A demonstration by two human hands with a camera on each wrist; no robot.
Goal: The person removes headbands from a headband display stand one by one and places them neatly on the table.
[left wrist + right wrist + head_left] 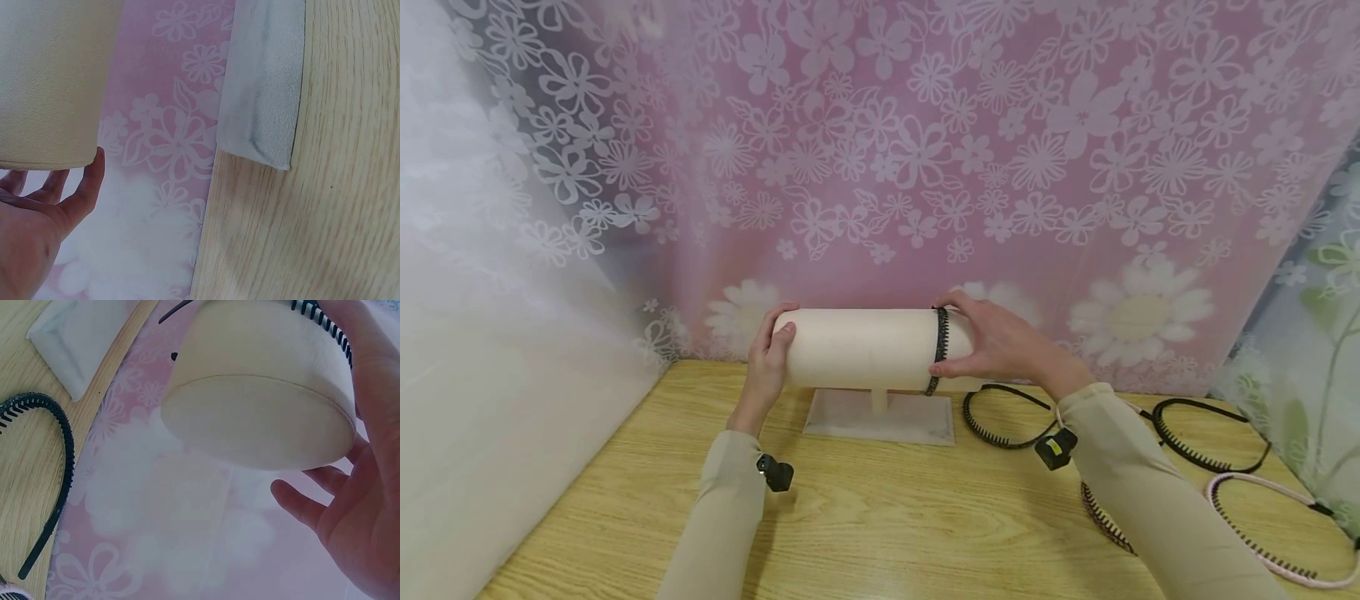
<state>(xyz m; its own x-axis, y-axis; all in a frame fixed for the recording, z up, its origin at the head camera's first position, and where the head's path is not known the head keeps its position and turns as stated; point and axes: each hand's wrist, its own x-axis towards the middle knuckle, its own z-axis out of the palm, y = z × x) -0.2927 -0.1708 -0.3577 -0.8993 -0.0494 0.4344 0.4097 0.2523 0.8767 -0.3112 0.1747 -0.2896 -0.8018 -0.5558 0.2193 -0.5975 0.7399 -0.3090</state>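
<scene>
A cream padded cylinder point(857, 350) lies level on a short post above a pale rectangular base point(880, 425), forming a headband display stand. Around its right part sits a dark toothed headband point(942, 333), whose comb teeth point(325, 324) show in the right wrist view. My left hand point(766, 358) grips the cylinder's left end, thumb in front and fingers at the far side. With thumb in front and fingers over the top, my right hand point(1003, 337) holds the headband against the cylinder. Some right fingers point(297, 505) are spread beyond the cylinder's end.
On the wooden table point(880, 517), a black headband point(992, 438) lies right of the base. Farther right are another black headband point(1195, 457) and a pink one point(1255, 554). A brown headband point(1101, 521) is partly under the right sleeve. A floral curtain point(880, 167) hangs behind.
</scene>
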